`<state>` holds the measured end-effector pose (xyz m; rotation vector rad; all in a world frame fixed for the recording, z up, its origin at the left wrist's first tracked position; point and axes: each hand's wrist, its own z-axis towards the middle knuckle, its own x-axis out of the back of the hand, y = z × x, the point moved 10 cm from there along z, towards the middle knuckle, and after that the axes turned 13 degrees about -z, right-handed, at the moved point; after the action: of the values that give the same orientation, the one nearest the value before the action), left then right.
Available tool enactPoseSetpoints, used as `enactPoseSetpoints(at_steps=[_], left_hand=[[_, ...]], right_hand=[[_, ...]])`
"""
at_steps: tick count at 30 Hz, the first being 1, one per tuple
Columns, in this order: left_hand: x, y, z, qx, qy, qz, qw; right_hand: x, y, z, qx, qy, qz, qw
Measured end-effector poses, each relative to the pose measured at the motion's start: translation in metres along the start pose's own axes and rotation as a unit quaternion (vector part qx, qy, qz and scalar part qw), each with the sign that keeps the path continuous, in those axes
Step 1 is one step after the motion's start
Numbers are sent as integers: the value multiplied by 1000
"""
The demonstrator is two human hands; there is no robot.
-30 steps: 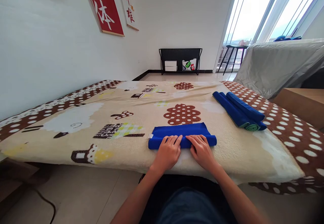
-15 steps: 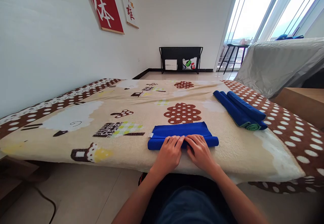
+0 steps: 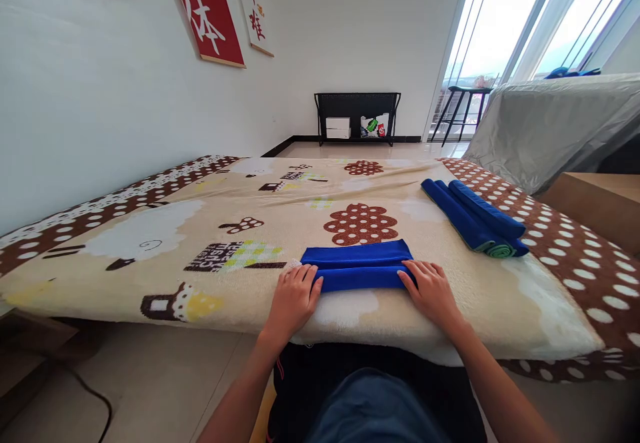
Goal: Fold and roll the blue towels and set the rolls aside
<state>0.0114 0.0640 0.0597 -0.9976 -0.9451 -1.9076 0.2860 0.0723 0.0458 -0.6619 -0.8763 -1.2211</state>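
Bright blue, soft fabric cloth, part rolled [image 3: 363,279], lies near the near edge of the cream, plush patterned blanket [image 3: 260,219], right of its middle. Long axis runs left–right, roughly parallel to that edge. Rolled strip on the near side, flat panel lying just past it on the far side.

Key relation: cloth sits between the hands, one at each end. Left hand [image 3: 294,298] is over the left end, right hand [image 3: 433,294] over the right end. Neither is clearly nearer; the roll bridges the gap between them, and the flat panel lies on the far side of both thumbs.

Grip: hands well apart from each other, both touching the cloth, thumbs on the near face, fingers curled at the ends. Can't tell whether either is pinching or only resting; fingertips partly hidden.

White fabric tag [image 3: 294,263] shows by the left fingers.

Dark blue rolled cloths with a green spiral end [image 3: 474,219] lie far right on the blanket, side by side, angled far-left to near-right. Right hand is the closer one; not touching them.
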Motion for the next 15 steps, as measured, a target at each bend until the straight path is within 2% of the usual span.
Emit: enactPoseSetpoints(at_steps=[2, 5, 8, 10, 12, 15], left_hand=[[7, 1, 1, 23, 25, 16, 999], [4, 27, 11, 26, 46, 11, 999], [-21, 67, 28, -30, -15, -50, 998], [-37, 84, 36, -56, -54, -77, 994], [-43, 82, 40, -52, -59, -81, 994], [-36, 52, 37, -8, -31, -61, 998]], right_hand=[[3, 1, 0, -20, 8, -13, 1000], [12, -23, 7, -28, 26, -6, 999], [12, -70, 18, 37, 5, 43, 998], [7, -90, 25, 68, -16, 60, 996], [1, -89, 30, 56, -27, 53, 997], [-6, -59, 32, 3, -27, 21, 999]])
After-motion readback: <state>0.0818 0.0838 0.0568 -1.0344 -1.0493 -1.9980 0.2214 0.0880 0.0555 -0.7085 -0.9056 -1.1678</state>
